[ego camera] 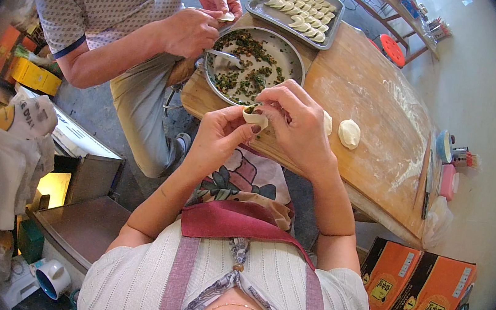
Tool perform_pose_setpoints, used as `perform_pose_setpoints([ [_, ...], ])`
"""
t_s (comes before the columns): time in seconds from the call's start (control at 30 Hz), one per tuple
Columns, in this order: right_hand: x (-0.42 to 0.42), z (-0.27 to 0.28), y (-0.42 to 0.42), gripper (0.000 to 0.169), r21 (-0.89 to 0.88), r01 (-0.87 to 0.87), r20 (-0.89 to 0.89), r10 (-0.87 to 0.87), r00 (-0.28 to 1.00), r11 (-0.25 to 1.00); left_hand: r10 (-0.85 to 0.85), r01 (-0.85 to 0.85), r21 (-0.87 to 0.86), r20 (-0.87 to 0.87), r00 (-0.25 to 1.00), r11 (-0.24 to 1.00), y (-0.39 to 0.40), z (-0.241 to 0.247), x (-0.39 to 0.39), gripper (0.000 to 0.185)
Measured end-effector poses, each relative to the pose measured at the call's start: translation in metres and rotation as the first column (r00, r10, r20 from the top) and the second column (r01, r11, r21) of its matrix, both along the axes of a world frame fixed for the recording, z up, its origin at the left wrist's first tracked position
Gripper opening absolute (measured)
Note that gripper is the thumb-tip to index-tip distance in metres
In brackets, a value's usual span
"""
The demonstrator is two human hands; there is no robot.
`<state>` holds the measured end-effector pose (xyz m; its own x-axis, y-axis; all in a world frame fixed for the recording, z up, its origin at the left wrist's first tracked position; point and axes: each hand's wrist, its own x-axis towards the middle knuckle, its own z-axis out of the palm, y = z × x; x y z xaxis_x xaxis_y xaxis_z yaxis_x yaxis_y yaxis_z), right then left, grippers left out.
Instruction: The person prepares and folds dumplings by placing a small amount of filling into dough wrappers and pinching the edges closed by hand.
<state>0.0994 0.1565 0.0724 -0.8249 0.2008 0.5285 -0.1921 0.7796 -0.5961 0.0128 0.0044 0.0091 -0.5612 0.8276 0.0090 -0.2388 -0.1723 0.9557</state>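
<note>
Between my left hand (222, 135) and my right hand (296, 123) is a dumpling wrapper (256, 119) with green filling showing at its upper edge; both hands grip it by fingers and thumbs. Just beyond them stands a round metal bowl (297, 63) with chopped green and brown filling (257, 81) and a spoon (227, 57) in it. Right of my right hand, a round dough wrapper (349, 134) lies on the wooden board (375, 101), with another partly hidden behind my fingers. A metal tray (333, 30) behind the bowl holds rows of folded dumplings (300, 10).
Across the bowl, a seated person (122, 9) holds a dumpling in both hands. A rolling pin (423, 172) and a knife (427, 195) lie at the board's right edge. Orange cartons (425, 297) stand at lower right, a red stool (391, 50) at upper right, a mug (52, 279) at lower left.
</note>
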Motion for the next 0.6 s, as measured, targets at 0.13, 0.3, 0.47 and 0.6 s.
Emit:
perform_pose_setpoints([
  [0.13,-0.001,-0.001,0.0,0.006,0.141,-0.014,0.031,0.01,0.999,0.99,0.005,-0.005,-0.002,-0.012,1.0,1.0,0.001,-0.001,0.0,0.016],
  [0.3,-0.003,-0.002,-0.003,0.008,0.124,0.024,0.118,-0.039,0.992,0.992,-0.006,0.006,0.011,0.005,1.0,1.0,0.001,-0.001,-0.001,0.015],
  [0.47,-0.011,-0.007,0.003,0.01,0.073,0.103,0.047,-0.106,0.993,0.992,-0.005,0.005,0.014,0.016,1.0,1.0,0.001,0.0,-0.001,0.014],
  [0.6,-0.021,-0.012,0.015,0.008,0.091,0.183,0.141,-0.195,0.971,0.979,0.012,-0.012,-0.002,0.033,0.999,1.0,0.001,0.001,-0.001,0.014],
])
